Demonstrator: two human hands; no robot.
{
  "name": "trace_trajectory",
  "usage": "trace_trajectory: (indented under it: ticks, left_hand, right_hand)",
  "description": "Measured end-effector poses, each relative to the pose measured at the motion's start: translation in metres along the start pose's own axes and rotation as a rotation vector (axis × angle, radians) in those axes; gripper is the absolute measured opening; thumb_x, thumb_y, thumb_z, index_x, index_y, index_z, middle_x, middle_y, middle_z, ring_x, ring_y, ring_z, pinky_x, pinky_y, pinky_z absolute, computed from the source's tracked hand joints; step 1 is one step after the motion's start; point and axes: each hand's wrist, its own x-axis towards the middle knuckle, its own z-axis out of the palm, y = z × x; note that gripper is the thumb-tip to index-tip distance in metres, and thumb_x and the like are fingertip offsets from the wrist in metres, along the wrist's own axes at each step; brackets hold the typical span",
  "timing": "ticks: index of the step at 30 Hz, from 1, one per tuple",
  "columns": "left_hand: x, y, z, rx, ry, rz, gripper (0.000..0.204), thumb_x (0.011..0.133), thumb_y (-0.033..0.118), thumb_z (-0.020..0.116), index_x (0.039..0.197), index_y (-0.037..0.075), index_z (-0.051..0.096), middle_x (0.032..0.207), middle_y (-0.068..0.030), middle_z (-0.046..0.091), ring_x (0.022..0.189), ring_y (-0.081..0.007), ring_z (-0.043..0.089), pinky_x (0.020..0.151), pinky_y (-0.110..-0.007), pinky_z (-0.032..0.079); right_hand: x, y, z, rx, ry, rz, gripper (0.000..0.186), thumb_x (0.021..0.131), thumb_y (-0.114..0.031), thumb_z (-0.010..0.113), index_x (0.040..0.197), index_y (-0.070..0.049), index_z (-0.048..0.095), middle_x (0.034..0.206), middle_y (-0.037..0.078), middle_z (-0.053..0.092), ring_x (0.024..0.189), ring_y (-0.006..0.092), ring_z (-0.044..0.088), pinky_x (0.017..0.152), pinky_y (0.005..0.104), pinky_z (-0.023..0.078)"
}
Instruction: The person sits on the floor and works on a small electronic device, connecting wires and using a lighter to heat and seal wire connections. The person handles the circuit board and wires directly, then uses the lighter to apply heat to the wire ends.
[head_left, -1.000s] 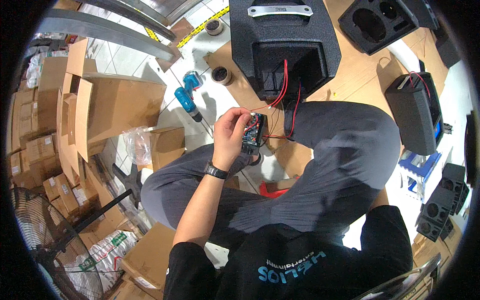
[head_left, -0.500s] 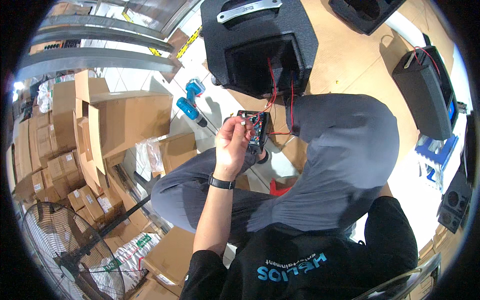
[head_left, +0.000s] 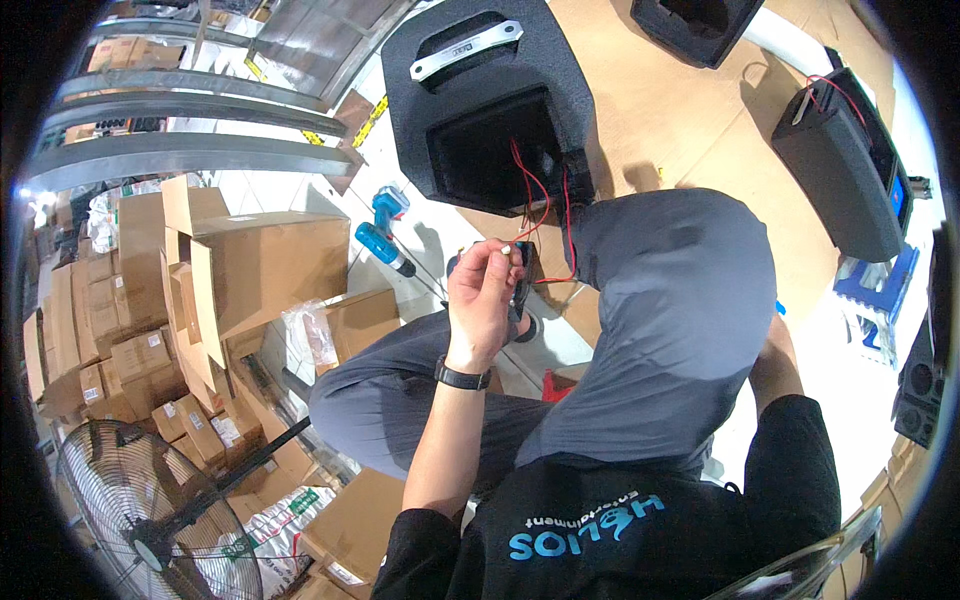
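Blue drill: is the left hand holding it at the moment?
No, the blue drill lies on the white floor, apart from the left hand, which pinches a small white connector.

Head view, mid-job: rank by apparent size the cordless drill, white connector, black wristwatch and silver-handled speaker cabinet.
Largest to smallest:
silver-handled speaker cabinet
cordless drill
black wristwatch
white connector, pinched in the left hand

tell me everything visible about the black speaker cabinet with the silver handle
The speaker cabinet is black and grainy-looking, with angled corners. A silver handle spans a recess at its far end. Nearer the person, red wires lead out of a dark rectangular opening in the same face. It appears to rest on tan cardboard; its underside is hidden. The left hand does not touch it.
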Motion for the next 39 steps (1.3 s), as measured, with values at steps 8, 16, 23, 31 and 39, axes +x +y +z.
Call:
trace_trajectory:
  ticks: [8,16,23,31,39]
  left_hand:
    - [0.011,-0.004,0.04,0.137,0.086,0.088,0.023,0.104,0.016,0.066,0.118,-0.002,0.068,0.104,-0.0055,0.072,0.094,-0.0101,0.064,0.088,-0.025,0.05]
    - [0.012,0.015,0.075,0.201,0.175,0.181,0.024,0.104,0.016,0.066,0.118,-0.004,0.07,0.103,-0.0058,0.073,0.097,-0.0103,0.067,0.091,-0.025,0.052]
    - [0.016,0.019,0.073,0.162,0.255,0.151,0.025,0.104,0.015,0.066,0.119,-0.005,0.07,0.103,-0.0061,0.074,0.094,-0.0102,0.068,0.088,-0.025,0.053]
    - [0.021,0.022,0.062,0.166,0.244,0.163,0.028,0.104,0.019,0.067,0.119,-0.004,0.071,0.102,-0.0053,0.074,0.094,-0.0084,0.066,0.087,-0.023,0.051]
    - [0.037,0.041,0.017,0.34,0.136,0.053,0.033,0.101,0.029,0.071,0.12,0.003,0.073,0.101,0.0005,0.075,0.081,-0.0025,0.057,0.069,-0.021,0.043]
  right_hand:
    - [-0.144,-0.244,0.046,-0.666,-0.361,-0.964,0.04,0.104,-0.02,0.06,0.14,-0.002,0.061,0.125,0.011,0.071,0.111,0.0185,0.067,0.1,0.036,0.052]
    - [-0.219,-0.223,0.152,-1.229,-0.452,-1.001,0.054,0.088,0.003,0.059,0.141,-0.004,0.062,0.107,0.02,0.068,0.1,0.0348,0.071,0.092,0.0426,0.059]
    - [-0.214,-0.205,0.168,-1.279,-0.436,-0.941,0.056,0.088,0.003,0.061,0.143,-0.01,0.061,0.108,0.018,0.067,0.101,0.0331,0.07,0.092,0.0422,0.059]
    - [-0.205,-0.208,0.166,-1.014,-0.469,-1.008,0.045,0.08,0.01,0.054,0.119,-0.005,0.071,0.1,0.018,0.064,0.097,0.0339,0.069,0.083,0.0432,0.056]
    - [-0.181,-0.2,0.188,-0.921,-0.6,-0.786,0.04,0.084,0.005,0.062,0.123,0.002,0.067,0.095,0.01,0.07,0.077,0.0183,0.068,0.073,0.0305,0.055]
